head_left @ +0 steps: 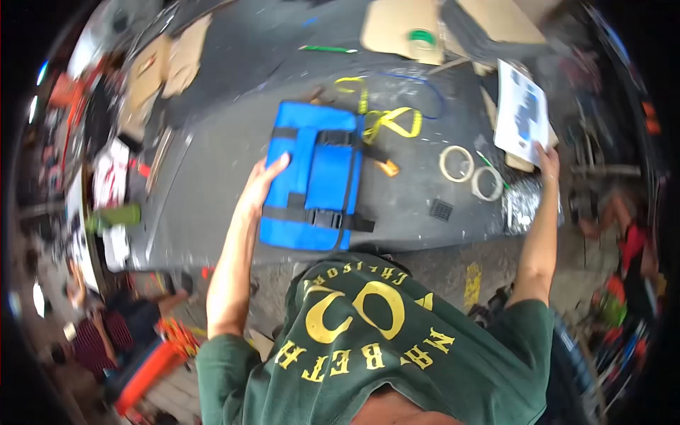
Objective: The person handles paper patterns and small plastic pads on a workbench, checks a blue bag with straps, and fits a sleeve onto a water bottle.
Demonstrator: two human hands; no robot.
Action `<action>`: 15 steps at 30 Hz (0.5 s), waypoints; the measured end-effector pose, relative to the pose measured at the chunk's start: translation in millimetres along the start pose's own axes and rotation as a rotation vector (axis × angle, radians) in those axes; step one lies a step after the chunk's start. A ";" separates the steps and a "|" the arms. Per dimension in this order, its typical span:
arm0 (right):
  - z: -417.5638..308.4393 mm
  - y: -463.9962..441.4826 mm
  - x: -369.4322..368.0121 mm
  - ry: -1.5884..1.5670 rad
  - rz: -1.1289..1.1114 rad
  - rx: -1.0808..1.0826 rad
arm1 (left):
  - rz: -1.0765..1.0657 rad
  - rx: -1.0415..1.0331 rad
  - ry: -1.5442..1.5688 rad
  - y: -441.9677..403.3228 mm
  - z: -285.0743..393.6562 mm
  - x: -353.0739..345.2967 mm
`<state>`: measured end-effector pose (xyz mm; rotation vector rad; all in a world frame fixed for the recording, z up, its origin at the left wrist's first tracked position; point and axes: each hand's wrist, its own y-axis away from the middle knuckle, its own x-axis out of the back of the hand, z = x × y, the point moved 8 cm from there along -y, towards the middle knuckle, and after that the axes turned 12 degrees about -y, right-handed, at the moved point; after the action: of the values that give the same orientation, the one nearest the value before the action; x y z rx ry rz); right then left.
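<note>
A blue bag with black straps and buckles lies on the dark table in front of me. My left hand grips the bag's left edge, thumb on top; its other fingers are mostly hidden. Out at the right, my right hand is closed on the lower corner of a printed sheet with a blue picture on it. Beyond the bag's upper right side lies a yellow strap.
Two tape rolls, a small black square and an orange piece lie right of the bag. Farther back are cardboard pieces, green tape and a green pencil. Other people are at the sides.
</note>
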<state>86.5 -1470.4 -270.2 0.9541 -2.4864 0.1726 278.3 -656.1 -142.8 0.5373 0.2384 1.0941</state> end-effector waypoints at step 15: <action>41.4 -57.8 23.8 0.333 0.114 -0.286 | 0.032 0.149 -0.173 -31.3 -72.2 31.5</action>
<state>93.4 -1539.5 -298.4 0.6096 -2.1832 0.0087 285.1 -617.7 -218.1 0.7671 0.1606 1.0592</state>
